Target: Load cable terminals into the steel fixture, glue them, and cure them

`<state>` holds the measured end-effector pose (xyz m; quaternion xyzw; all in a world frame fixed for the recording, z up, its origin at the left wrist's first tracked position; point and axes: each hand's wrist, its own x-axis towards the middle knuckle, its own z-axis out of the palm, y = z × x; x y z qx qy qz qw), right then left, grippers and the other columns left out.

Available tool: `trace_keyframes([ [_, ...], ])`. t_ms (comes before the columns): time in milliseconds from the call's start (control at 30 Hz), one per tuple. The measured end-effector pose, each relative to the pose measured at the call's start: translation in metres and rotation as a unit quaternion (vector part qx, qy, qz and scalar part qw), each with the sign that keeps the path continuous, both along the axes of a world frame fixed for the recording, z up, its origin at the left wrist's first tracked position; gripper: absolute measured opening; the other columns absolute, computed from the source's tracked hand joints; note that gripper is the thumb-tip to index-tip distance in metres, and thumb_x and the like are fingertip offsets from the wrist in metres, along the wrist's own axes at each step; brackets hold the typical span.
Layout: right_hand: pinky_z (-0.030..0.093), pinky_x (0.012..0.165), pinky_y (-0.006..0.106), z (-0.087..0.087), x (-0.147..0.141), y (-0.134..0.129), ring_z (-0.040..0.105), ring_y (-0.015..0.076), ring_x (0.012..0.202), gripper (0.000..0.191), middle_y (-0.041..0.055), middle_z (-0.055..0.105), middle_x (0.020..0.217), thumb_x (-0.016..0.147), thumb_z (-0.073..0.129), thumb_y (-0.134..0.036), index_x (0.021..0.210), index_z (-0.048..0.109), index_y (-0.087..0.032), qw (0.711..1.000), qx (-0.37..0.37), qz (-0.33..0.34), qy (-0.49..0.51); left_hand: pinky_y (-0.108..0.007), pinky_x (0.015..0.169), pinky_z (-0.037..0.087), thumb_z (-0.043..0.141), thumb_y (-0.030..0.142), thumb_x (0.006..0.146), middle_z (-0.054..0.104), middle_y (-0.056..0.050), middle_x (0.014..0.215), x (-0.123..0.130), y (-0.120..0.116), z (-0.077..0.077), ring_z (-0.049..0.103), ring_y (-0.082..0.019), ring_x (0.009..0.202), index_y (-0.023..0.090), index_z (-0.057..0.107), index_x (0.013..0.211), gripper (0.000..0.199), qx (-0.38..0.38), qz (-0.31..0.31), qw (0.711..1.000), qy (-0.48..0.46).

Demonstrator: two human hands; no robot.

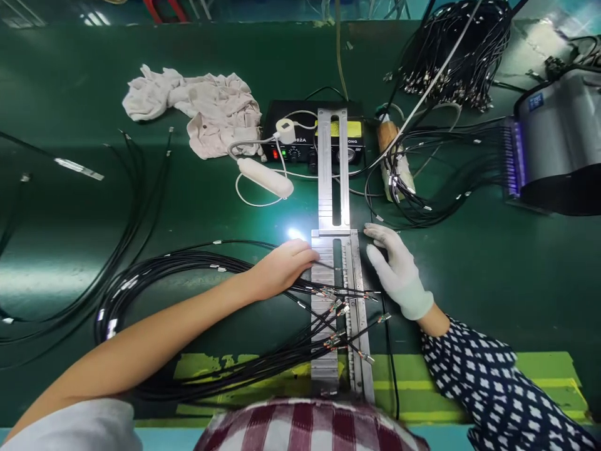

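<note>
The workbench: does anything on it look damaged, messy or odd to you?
The yellow-green tape along the near edge looks worn: its left part is ragged, with patches missing. A pale cloth lies crumpled beside the black box. Only the right hand is gloved; the left hand is bare, an uneven pairing.

Green workbench [469,269], glossy, before you.
Fittings: yellow-green strips [539,369] along your near edge; pale glare [51,275] across the top at your left; bluish floor [244,11] and red metal frame [164,11] past the far edge.
</note>
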<state>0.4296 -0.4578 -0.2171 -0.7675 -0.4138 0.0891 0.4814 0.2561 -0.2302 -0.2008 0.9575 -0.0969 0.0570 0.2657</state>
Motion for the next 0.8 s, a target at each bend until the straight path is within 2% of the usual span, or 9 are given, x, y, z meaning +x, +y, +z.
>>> trace_keyframes([
  [133, 0.043, 0.114, 0.052, 0.002, 0.0, 0.0, 0.057, 0.0266, 0.129, 0.027, 0.0095, 0.063, 0.134, 0.101, 0.053, -0.038, 0.123, 0.063, -0.025, 1.0, -0.016, 0.005, -0.012, -0.024, 0.072, 0.05, 0.044, 0.022, 0.104, 0.065, -0.004, 0.088, 0.006, 0.003, -0.003, 0.062, -0.015, 0.079, 0.019, 0.065, 0.111, 0.023, -0.015, 0.031, 0.998, -0.05],
  [300, 0.044, 0.113, 0.052, 0.006, -0.002, 0.002, 0.057, 0.0261, 0.128, 0.026, 0.0093, 0.064, 0.133, 0.1, 0.054, -0.037, 0.121, 0.063, -0.024, 0.999, -0.031, 0.005, -0.018, -0.023, 0.067, 0.049, 0.042, 0.021, 0.104, 0.064, -0.007, 0.101, 0.011, 0.009, -0.001, 0.06, -0.013, 0.074, 0.019, 0.067, 0.117, 0.029, 0.072, 0.065, 0.994, -0.059],
  [500, 0.044, 0.113, 0.052, 0.008, -0.003, 0.002, 0.057, 0.0264, 0.128, 0.026, 0.0087, 0.064, 0.133, 0.101, 0.054, -0.038, 0.121, 0.063, -0.026, 0.999, -0.041, 0.008, -0.025, -0.023, 0.06, 0.044, 0.035, 0.013, 0.102, 0.064, -0.003, 0.085, 0.01, 0.014, -0.004, 0.057, -0.014, 0.069, 0.02, 0.063, 0.127, 0.038, 0.19, 0.02, 0.979, -0.063],
  [633, 0.044, 0.114, 0.052, 0.008, -0.003, 0.002, 0.056, 0.0264, 0.129, 0.026, 0.008, 0.064, 0.133, 0.101, 0.054, -0.038, 0.122, 0.063, -0.026, 0.998, -0.049, 0.009, -0.03, -0.024, 0.058, 0.043, 0.034, 0.014, 0.103, 0.066, -0.002, 0.085, 0.014, 0.018, -0.004, 0.058, -0.014, 0.069, 0.02, 0.065, 0.121, 0.036, 0.216, -0.011, 0.972, -0.094],
  [800, 0.044, 0.113, 0.051, 0.009, -0.003, 0.003, 0.056, 0.0264, 0.129, 0.026, 0.0079, 0.064, 0.133, 0.1, 0.054, -0.037, 0.121, 0.063, -0.025, 0.997, -0.057, 0.014, -0.041, -0.024, 0.054, 0.04, 0.033, 0.016, 0.104, 0.065, -0.003, 0.084, 0.019, 0.02, 0.001, 0.057, -0.013, 0.066, 0.02, 0.064, 0.122, 0.036, 0.249, -0.015, 0.963, -0.098],
])
